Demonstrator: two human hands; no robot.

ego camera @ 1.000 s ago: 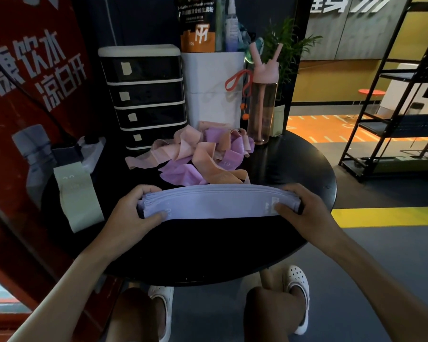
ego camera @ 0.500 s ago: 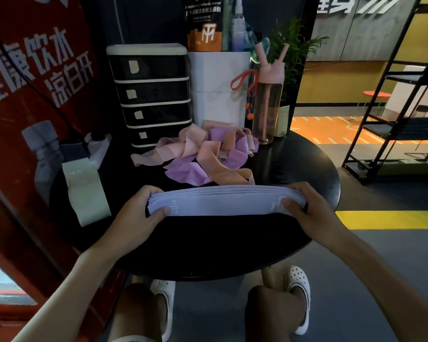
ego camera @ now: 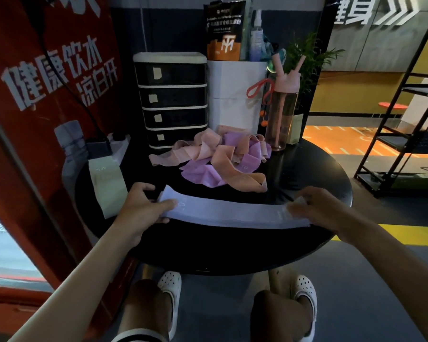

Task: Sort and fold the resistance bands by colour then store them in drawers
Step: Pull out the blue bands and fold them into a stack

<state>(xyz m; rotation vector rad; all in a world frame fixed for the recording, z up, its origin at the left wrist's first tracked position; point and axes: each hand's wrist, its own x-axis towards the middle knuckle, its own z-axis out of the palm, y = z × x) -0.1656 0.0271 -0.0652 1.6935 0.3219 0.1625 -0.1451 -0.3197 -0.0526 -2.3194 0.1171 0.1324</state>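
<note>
A stack of pale lavender resistance bands (ego camera: 232,212) lies flat across the near part of the round black table (ego camera: 307,169). My left hand (ego camera: 141,206) grips its left end, thumb on top. My right hand (ego camera: 316,208) holds the right end, blurred, with fingers over the band. Behind the stack sits a tangled heap of pink, peach and purple bands (ego camera: 220,159). A folded pale green band (ego camera: 106,183) lies at the table's left edge. The black four-drawer unit (ego camera: 172,99) stands at the back, all drawers closed.
A white box (ego camera: 235,95) holding a pouch and a spray bottle stands right of the drawers. A pink water bottle (ego camera: 283,107) and a potted plant are at the back right. A power strip (ego camera: 114,144) lies at the back left. A red sign panel stands on the left, a black shelf rack on the right.
The lavender stack has come down flat onto the table and lies longer. Both hands have lowered with it, and the right hand is moving along its end.
</note>
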